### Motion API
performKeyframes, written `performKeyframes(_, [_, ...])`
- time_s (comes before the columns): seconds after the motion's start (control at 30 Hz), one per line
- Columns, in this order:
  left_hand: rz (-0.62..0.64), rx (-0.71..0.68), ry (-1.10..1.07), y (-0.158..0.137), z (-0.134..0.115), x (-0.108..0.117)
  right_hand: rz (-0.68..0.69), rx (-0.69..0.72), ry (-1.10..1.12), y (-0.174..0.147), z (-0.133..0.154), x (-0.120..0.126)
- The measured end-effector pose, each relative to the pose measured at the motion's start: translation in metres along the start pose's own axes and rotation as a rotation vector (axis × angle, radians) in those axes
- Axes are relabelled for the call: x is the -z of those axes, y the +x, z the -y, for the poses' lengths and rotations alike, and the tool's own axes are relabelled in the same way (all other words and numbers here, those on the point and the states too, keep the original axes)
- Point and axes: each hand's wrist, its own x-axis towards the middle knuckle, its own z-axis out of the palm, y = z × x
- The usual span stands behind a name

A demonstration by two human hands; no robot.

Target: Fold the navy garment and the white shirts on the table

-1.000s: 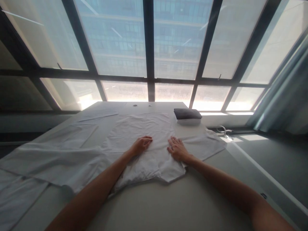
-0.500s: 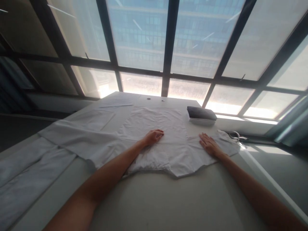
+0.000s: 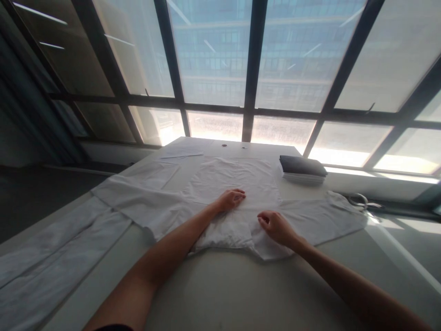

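A white garment with sleeves lies spread over the white table, wrinkled across its body. My left hand rests on its middle, fingers loosely bent and slightly parted from the thumb, holding nothing that I can see. Close by on the right, my right hand is over the garment's lower right part. Its fingers are curled in and closed; whether cloth is pinched in them is hidden. One sleeve stretches right, the other side spreads left.
A folded dark and white cloth stack sits at the back right. Scissors lie by the right sleeve end. White fabric pieces extend along the left, with a thin white sheet farther back. Large windows stand behind the table.
My right hand has moved left from the sleeve toward my left hand, and its flat fingers have curled. My left hand stays on the garment. The view has shifted slightly left.
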Motion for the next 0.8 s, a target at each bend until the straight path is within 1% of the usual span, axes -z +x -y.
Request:
performKeyframes(0.07, [0.074,-0.013,-0.056,-0.002,-0.003,0.005,0.052,-0.006,0.095,0.006,0.028,-0.015])
performKeyframes(0.1, [0.117,-0.023,-0.091,-0.002,-0.005,0.009,0.064,-0.013,0.139,0.008,0.037,-0.021])
performKeyframes(0.17, [0.185,-0.042,-0.160,-0.003,-0.008,0.015,0.079,-0.023,0.238,0.013,0.046,-0.030])
performKeyframes(0.3, [0.256,-0.030,-0.253,-0.004,-0.014,0.029,0.087,-0.021,0.456,0.015,0.045,-0.037])
performKeyframes(0.37, [0.308,0.025,-0.304,-0.005,-0.018,0.039,0.092,-0.015,0.577,0.012,0.042,-0.035])
performKeyframes(0.43, [0.359,0.081,-0.356,-0.007,-0.025,0.050,0.140,0.016,0.699,0.008,0.044,-0.027])
performKeyframes(0.5, [0.380,0.103,-0.395,-0.012,-0.032,0.060,0.268,0.071,0.810,0.002,0.048,-0.015])
performKeyframes(0.53, [0.383,0.098,-0.398,-0.015,-0.037,0.064,0.372,0.105,0.858,-0.001,0.052,-0.008])
performKeyframes(0.63, [0.404,0.032,-0.333,-0.032,-0.053,0.069,0.776,0.207,0.911,-0.010,0.060,0.007])
performKeyframes(0.67, [0.418,-0.002,-0.303,-0.041,-0.060,0.069,0.885,0.235,0.895,-0.011,0.061,0.009])
performKeyframes(0.7, [0.430,-0.038,-0.277,-0.050,-0.067,0.067,0.943,0.252,0.878,-0.012,0.062,0.009])
performKeyframes(0.73, [0.439,-0.070,-0.252,-0.060,-0.074,0.065,0.936,0.252,0.869,-0.012,0.061,0.007])
performKeyframes(0.77, [0.447,-0.100,-0.223,-0.071,-0.082,0.063,0.868,0.239,0.866,-0.010,0.060,0.004])
performKeyframes(0.8, [0.460,-0.123,-0.184,-0.082,-0.090,0.060,0.739,0.219,0.863,-0.007,0.057,-0.001])
